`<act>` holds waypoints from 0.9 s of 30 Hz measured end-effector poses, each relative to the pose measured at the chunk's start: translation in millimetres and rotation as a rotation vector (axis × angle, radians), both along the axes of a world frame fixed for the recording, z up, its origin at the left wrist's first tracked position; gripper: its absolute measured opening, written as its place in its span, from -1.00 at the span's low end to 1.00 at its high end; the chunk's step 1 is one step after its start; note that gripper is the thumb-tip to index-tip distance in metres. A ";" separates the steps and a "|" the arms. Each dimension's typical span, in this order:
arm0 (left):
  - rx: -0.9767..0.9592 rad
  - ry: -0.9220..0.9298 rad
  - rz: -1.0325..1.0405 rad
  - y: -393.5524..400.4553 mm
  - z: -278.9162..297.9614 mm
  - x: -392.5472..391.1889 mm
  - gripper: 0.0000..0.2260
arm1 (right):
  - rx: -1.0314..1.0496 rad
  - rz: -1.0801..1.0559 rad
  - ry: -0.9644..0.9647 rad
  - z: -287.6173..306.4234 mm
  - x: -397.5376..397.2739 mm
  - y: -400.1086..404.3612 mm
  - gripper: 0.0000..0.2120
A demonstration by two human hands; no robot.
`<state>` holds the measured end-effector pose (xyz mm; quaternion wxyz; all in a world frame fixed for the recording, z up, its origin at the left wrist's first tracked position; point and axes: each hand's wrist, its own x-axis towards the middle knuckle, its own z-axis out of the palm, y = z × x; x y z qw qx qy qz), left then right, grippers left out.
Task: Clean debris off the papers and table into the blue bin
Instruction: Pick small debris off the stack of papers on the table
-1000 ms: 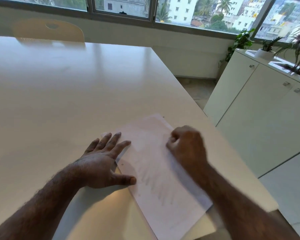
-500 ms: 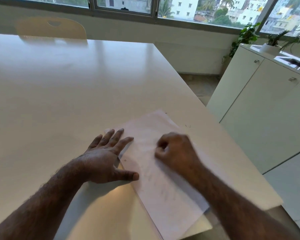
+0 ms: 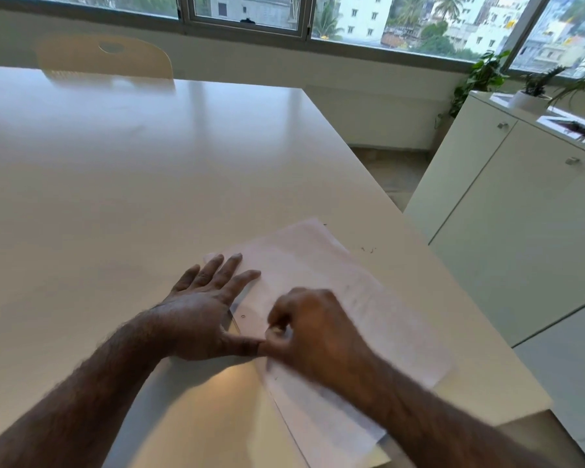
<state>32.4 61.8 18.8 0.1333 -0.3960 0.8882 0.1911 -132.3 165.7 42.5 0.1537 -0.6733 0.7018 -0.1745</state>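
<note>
A stack of white papers lies askew near the right edge of the white table. My left hand rests flat with straight fingers on the papers' left edge. My right hand sits on the sheet with its fingers curled into a loose fist, knuckles close to my left thumb; whether it holds anything is hidden. A tiny ring-shaped bit of debris lies on the paper between my hands. Dark specks lie on the table just right of the sheet. The blue bin is out of view.
A white cabinet stands right of the table across a narrow floor gap, with potted plants on top. A pale chair is tucked in at the far side. The table's right edge runs close beside the papers.
My right hand has slid leftwards and towards me across the paper, from its right edge to beside my left thumb. My left hand has stayed flat in place.
</note>
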 end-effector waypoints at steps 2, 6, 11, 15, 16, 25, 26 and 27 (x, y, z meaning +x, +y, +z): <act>0.001 0.007 0.002 -1.1 1.3 -0.9 0.10 | -0.024 -0.201 0.009 5.6 -35.5 -17.5 -0.84; -0.004 0.010 -0.005 0.2 -0.9 0.2 0.11 | -0.164 -0.363 0.084 -0.6 -46.6 -17.5 -0.77; -0.011 -0.001 0.000 -0.5 -0.2 -0.8 0.07 | -0.052 -0.195 -0.048 2.0 -37.8 -10.2 -0.87; -0.010 -0.018 0.000 -0.1 -0.9 -0.1 0.07 | -0.131 -0.382 0.101 -5.4 -59.4 -17.0 -0.82; -0.015 -0.016 -0.004 0.8 -1.7 0.1 0.08 | -0.124 -0.246 0.064 -11.3 -33.7 -9.5 -0.80; -0.019 0.010 -0.002 1.6 0.0 0.9 0.10 | -0.190 -0.392 0.110 -12.5 -56.9 -11.4 -0.83; -0.020 0.011 0.002 1.5 0.1 1.0 0.09 | -0.161 -0.253 0.088 -18.6 -32.3 -2.2 -0.82; -0.019 0.011 0.004 1.2 0.7 0.5 0.08 | -0.124 -0.180 0.055 -22.1 -23.6 2.3 -0.82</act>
